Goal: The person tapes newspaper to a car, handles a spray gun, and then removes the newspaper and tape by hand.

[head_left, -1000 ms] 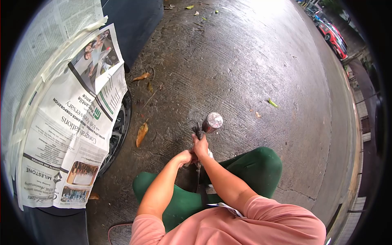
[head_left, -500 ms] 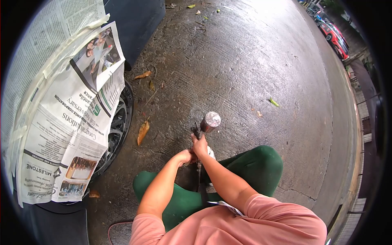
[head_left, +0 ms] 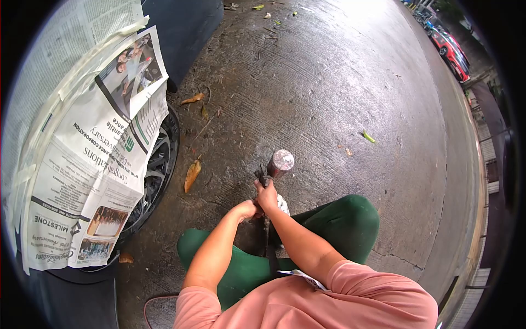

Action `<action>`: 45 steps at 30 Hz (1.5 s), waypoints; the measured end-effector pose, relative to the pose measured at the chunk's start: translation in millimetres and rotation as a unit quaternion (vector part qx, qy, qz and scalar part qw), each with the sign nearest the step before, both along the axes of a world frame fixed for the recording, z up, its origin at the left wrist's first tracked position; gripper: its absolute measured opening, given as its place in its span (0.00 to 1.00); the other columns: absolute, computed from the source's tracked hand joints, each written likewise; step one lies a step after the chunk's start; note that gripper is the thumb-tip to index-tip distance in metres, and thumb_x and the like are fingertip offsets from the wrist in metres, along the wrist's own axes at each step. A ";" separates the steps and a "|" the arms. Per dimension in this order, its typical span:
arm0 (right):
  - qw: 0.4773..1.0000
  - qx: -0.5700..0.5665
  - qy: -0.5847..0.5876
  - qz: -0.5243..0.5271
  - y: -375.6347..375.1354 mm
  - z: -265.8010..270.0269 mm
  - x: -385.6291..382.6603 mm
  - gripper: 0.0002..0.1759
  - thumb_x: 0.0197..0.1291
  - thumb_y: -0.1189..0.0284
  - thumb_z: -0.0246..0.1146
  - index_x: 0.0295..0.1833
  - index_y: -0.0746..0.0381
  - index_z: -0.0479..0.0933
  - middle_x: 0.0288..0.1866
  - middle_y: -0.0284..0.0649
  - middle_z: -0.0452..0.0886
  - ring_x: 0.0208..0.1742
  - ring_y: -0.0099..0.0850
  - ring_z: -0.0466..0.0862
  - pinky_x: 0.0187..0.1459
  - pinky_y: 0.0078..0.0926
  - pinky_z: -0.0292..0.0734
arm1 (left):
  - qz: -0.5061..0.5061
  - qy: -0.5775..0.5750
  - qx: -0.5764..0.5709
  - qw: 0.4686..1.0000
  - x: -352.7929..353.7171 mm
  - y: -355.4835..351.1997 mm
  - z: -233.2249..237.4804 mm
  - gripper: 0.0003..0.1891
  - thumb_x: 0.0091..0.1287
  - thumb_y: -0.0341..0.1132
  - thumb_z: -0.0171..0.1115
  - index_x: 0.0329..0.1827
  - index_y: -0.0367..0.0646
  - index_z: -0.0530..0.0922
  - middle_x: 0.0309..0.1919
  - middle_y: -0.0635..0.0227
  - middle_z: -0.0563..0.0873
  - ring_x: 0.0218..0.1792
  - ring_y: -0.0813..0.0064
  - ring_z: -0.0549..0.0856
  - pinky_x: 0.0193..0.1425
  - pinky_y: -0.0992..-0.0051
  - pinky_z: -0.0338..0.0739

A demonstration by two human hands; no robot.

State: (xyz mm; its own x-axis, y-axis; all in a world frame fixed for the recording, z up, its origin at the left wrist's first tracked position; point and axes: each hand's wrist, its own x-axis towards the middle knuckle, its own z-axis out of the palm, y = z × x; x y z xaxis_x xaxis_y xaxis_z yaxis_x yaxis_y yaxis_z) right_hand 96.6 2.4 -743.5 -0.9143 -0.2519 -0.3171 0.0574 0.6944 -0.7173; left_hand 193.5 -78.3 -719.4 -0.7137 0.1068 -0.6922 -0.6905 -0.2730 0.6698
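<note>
I am squatting on wet concrete in green trousers (head_left: 350,219). My right hand (head_left: 268,196) is closed around the dark handle of a spray gun (head_left: 264,176), which has a round metal cup (head_left: 282,161) on top and points away from me. Just below and left of it, my left hand (head_left: 246,210) is closed at the gun's lower end, where a dark hose (head_left: 268,244) runs down between my knees. What the left fingers pinch is hidden.
On the left stands a dark car masked with taped newspaper (head_left: 87,159); its wheel (head_left: 156,175) shows below the paper. Dry leaves (head_left: 192,174) lie on the concrete (head_left: 339,93). Parked cars (head_left: 449,46) stand far off at the top right.
Both hands and the spray gun stay almost in place. The view has shifted slightly, so a little more of the wheel shows under the newspaper.
</note>
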 end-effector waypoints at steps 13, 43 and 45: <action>1.000 0.019 -0.015 0.017 1.2 14.3 10.0 0.41 0.69 0.49 0.67 0.73 0.70 0.68 0.42 0.58 0.88 0.33 0.45 0.90 0.40 0.43 0.83 | -0.137 -0.025 -0.425 0.895 4.0 -40.6 -9.9 0.19 0.68 0.38 0.64 0.57 0.33 0.85 0.41 0.42 0.89 0.50 0.45 0.89 0.61 0.50 0.80; 0.980 -0.029 -0.194 0.033 -4.1 58.7 39.4 0.36 0.70 0.50 0.67 0.70 0.67 0.73 0.52 0.62 0.87 0.49 0.52 0.90 0.49 0.46 0.83 | 0.191 0.148 -0.397 0.885 14.3 -79.1 48.7 0.17 0.70 0.36 0.64 0.57 0.37 0.85 0.51 0.51 0.88 0.53 0.56 0.88 0.62 0.60 0.80; 0.984 -0.027 -0.168 0.055 -2.3 53.2 37.4 0.34 0.70 0.50 0.66 0.69 0.66 0.74 0.52 0.61 0.87 0.53 0.54 0.89 0.53 0.48 0.81 | 0.122 0.199 -0.378 0.896 8.3 -66.4 66.8 0.13 0.66 0.33 0.66 0.53 0.45 0.86 0.48 0.54 0.86 0.52 0.55 0.86 0.61 0.59 0.79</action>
